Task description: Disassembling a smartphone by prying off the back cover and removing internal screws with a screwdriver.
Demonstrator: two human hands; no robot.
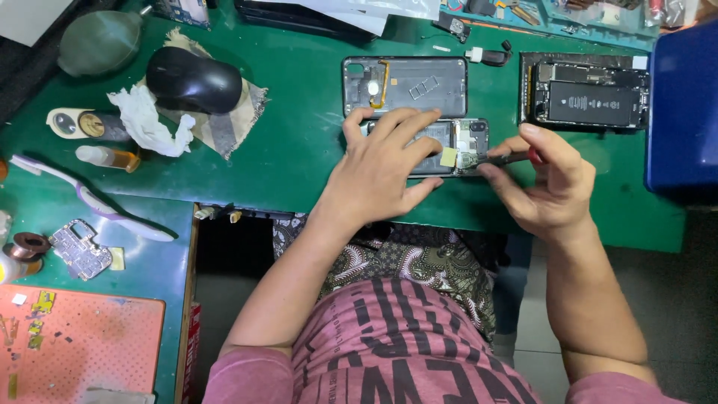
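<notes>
An opened phone (462,144) lies on the green table (299,164) with its insides showing. My left hand (381,168) presses flat on its left part and covers it. My right hand (550,183) grips a thin dark tool (505,158) with a red part near the fingers. The tool's tip touches the phone's right end beside a small yellow patch (448,156). A detached grey back cover (404,85) lies just beyond the phone.
A second opened phone (585,97) rests at the right beside a blue box (684,105). At the left are a black mouse (193,79), crumpled tissue (149,123), small bottles, a toothbrush (90,198), a circuit board (81,251) and an orange mat (82,340).
</notes>
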